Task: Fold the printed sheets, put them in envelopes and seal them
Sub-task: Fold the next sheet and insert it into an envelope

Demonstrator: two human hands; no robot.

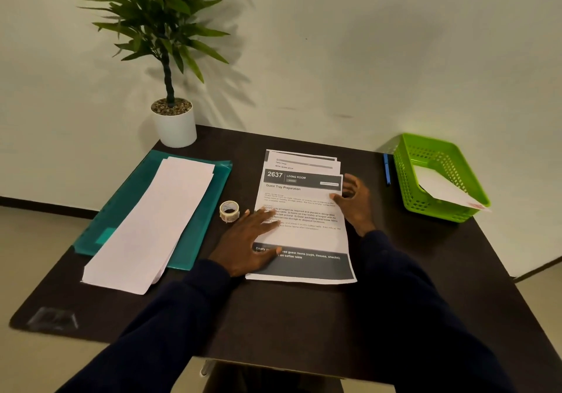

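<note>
Paper stack [304, 210]: L hand [252, 240] flat, R hand [354, 201] curled.

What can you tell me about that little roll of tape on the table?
The tape roll is a small ring of pale, see-through tape with a dark hole in the middle. It lies flat on its side on the dark table, between the teal folder and the stack of printed sheets. Its outer layer looks a bit wrinkled. The left hand lies close beside it, pressing on the sheets, but does not seem to touch it. Nothing rests on it.
</note>
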